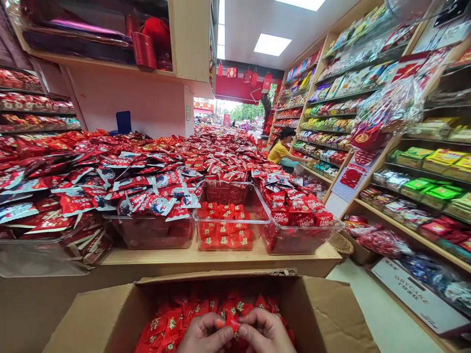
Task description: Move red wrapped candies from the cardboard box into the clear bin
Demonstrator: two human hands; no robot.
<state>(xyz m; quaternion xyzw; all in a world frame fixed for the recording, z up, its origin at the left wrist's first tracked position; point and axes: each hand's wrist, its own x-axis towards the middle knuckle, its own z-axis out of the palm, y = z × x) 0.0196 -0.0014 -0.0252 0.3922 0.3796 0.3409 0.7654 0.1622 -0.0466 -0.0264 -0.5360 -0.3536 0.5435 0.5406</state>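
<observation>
At the bottom of the head view, my left hand [209,332] and my right hand [264,331] meet over an open cardboard box [318,314]. Between them a small red candy packet [232,323] is pinched, thumb and fingertips of each hand at either end. Many red packets with gold characters [167,323] fill the box below. Behind it, on a wooden counter [147,257], stands a clear plastic bin [232,225] partly filled with similar red packets [223,230] in neat rows. My palms are hidden.
Heaped bins of red and white snack packets flank it: left [147,230] and right [305,235]. Stocked shelves [415,181] line the right wall. A person in a yellow top [278,152] crouches by them. A white carton [419,296] sits at lower right.
</observation>
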